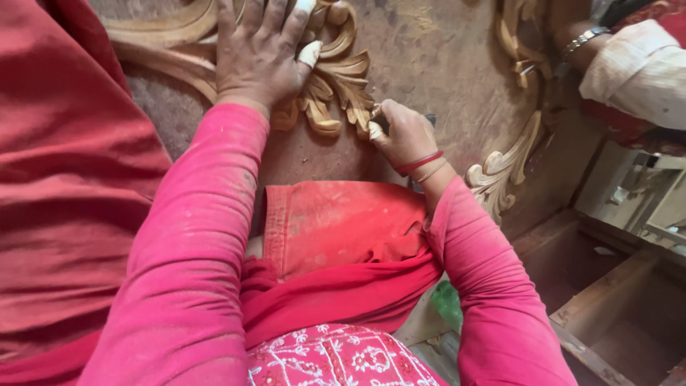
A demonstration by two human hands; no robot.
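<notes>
Head view, operator: your left hand lies flat on the carved wooden panel, fingers spread and pressing down across the leaf scroll carving; a pale wrap covers the thumb tip. Your right hand sits just beside that scroll, fingers curled together and pinching a small dark tool against the lower leaf tips. What kind of tool it is cannot be told; most of it is hidden in the grip.

Risks noted, as judgement:
- The tool works close to your left thumb. A slip toward that hand would strike it, since the two hands are near each other.
- The leaf tips are thin and stand proud of the ground. Too much pressure there could chip one off.
- The red cloth over your lap lies against the panel's near edge; it could drag under your right wrist.
- A second person's arm, in a pale sleeve with a metal bracelet, rests at the panel's far right. A jolt from that side would move your work.

Condition of the piece: the panel lies flat before you, brown and dusty, with raised pale scrolls at top left and another carved scroll on the right edge. Cuts look clean; no breakage visible.
</notes>
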